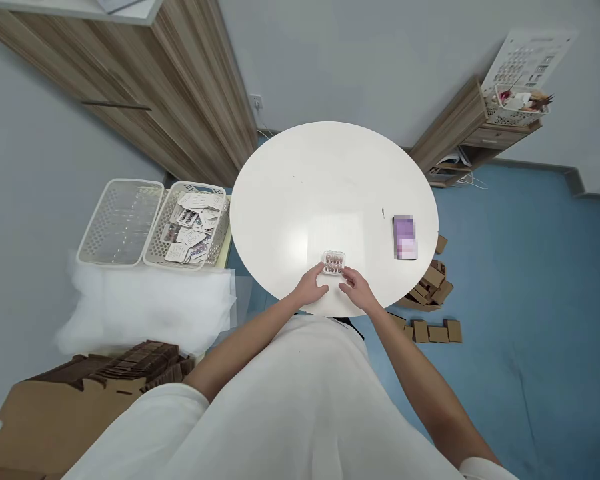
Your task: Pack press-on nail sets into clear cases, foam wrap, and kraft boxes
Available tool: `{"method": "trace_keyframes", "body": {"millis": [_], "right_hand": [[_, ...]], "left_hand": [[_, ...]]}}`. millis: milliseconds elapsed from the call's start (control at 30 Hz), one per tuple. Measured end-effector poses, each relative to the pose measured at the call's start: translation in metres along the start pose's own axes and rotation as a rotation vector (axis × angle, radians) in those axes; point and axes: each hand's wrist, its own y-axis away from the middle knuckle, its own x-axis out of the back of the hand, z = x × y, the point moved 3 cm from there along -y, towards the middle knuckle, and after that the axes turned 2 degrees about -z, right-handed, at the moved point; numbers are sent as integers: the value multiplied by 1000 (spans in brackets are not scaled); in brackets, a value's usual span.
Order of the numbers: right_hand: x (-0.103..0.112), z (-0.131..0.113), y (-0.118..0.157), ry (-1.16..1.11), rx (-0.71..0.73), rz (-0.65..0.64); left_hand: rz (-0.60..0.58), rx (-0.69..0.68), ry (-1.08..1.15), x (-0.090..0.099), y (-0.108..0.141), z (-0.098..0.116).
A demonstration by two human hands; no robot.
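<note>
Case (334, 262) (small, clear) lies between left fingers (317, 270) and right fingers (351, 273); both sets spread apart, tips at its edges.

We have a single view, taken by a camera worn on the person's head, and through it we look forward and steeply down. The white shirt (315, 400) fills the lower middle just below us — the left hand (310, 288) and right hand (359, 291) show small near the centre, well apart from the lens. Our angle is wide, taking in nearly the whole white table (330, 173), a slanting wood-grain cabinet (175, 87) and the blue floor (555, 300).
</note>
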Motion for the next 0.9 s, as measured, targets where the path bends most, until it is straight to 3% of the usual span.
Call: {"method": "trace_keyframes", "body": {"millis": [233,367,500,667,900], "right_hand": [[17,29,-6,181,108,-103],[23,37,-3,408,239,-88],[19,41,0,662,361,-171],[4,39,-4,901,443,-247],[-6,37,-11,907,411,-153]], "left_hand": [[40,-12,-147,-24,0,16],[118,20,-268,-30,6,10],[173,98,-374,-32,16,1],[150,132,-503,-32,24,-4],[40,87,-600,-32,31,-1]]}}
